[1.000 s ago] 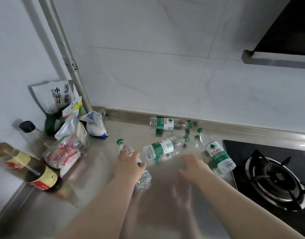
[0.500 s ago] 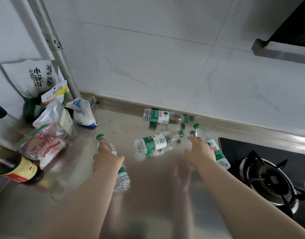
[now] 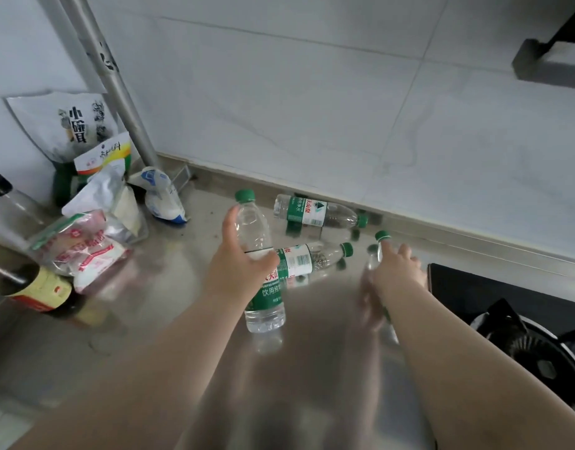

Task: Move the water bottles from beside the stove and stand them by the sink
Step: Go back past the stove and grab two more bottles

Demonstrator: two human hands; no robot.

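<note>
Several clear water bottles with green caps and green labels are on the steel counter (image 3: 156,319). My left hand (image 3: 240,271) grips one bottle (image 3: 256,241) around its middle and holds it nearly upright, lifted off the counter. My right hand (image 3: 396,271) closes over a second bottle (image 3: 382,241) lying by the stove's left edge; only its cap and neck show. A third bottle (image 3: 312,259) lies flat between my hands. A fourth bottle (image 3: 315,211) lies along the back wall.
A black gas stove (image 3: 523,323) with a burner grate fills the right. Food bags (image 3: 84,248) crowd the left corner beside a dark sauce bottle (image 3: 39,290) and a glass bottle (image 3: 6,206). A metal pipe (image 3: 117,89) rises at the back left.
My left hand has lifted its bottle off the counter and tipped it nearly upright. My right hand has reached onto the bottle beside the stove and closed over it.
</note>
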